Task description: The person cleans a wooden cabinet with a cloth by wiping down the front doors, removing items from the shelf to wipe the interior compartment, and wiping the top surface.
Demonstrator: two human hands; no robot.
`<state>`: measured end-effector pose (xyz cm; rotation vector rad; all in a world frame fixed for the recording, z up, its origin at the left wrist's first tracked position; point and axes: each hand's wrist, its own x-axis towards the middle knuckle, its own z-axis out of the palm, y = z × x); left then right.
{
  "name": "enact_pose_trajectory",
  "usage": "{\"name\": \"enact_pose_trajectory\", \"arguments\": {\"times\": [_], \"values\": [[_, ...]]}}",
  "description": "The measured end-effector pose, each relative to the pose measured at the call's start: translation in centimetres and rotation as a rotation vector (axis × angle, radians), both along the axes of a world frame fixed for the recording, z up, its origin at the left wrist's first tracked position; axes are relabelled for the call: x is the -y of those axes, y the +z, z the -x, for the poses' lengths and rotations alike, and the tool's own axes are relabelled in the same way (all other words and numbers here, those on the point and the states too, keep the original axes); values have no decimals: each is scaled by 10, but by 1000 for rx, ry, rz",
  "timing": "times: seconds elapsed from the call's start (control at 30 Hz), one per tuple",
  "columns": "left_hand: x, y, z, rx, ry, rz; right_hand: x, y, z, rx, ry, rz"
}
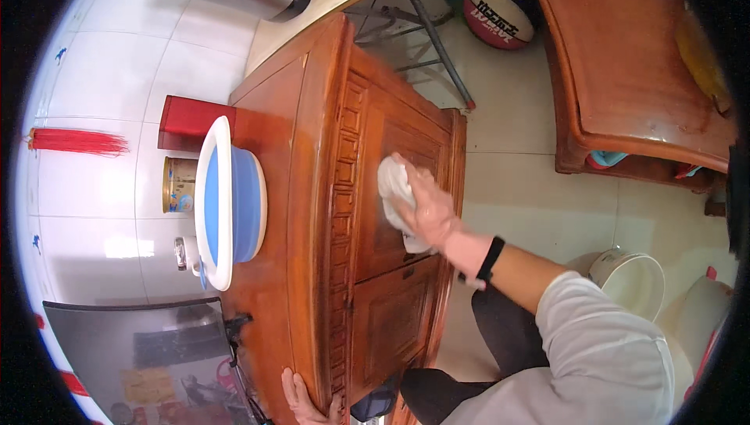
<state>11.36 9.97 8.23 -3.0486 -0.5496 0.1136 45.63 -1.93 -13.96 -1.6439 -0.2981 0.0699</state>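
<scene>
A crumpled white cloth (397, 191) lies under the fingers of my right hand (430, 206), pressed against the carved door panel (414, 140) of a reddish-brown wooden cabinet (269, 308). A black band circles my right wrist. Down at the lower edge, my left hand (308, 400) rests on the rim of the cabinet top, fingers stretched out and thumb apart. That hand is partly cut off by the picture's edge.
On the cabinet top stand a blue-and-white basin (248, 206), a red box (195, 124), a gold tin (180, 184) and a dark screen (141, 362). A basketball (500, 15), folding-table leg (437, 42), wooden table (641, 73) and white bucket (629, 280) surround the floor.
</scene>
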Motion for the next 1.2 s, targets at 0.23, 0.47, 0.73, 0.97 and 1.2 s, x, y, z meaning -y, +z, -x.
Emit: {"name": "enact_pose_trajectory", "arguments": {"times": [0.23,0.47,0.73,0.97,1.2], "values": [[1,-2,-1,-34,37,7,30,48,-122,154,-305,78],[9,4,-4,-28,66,7,29,82,-191,-93,-96,228],[3,2,-2,-16,47,37,18,68,-174,31,-196,153],[2,-1,1,-20,17,2,20,75,-150,183,-243,377],[9,0,-4,-21,67,28,9,31,-143,453,-313,245]]}}
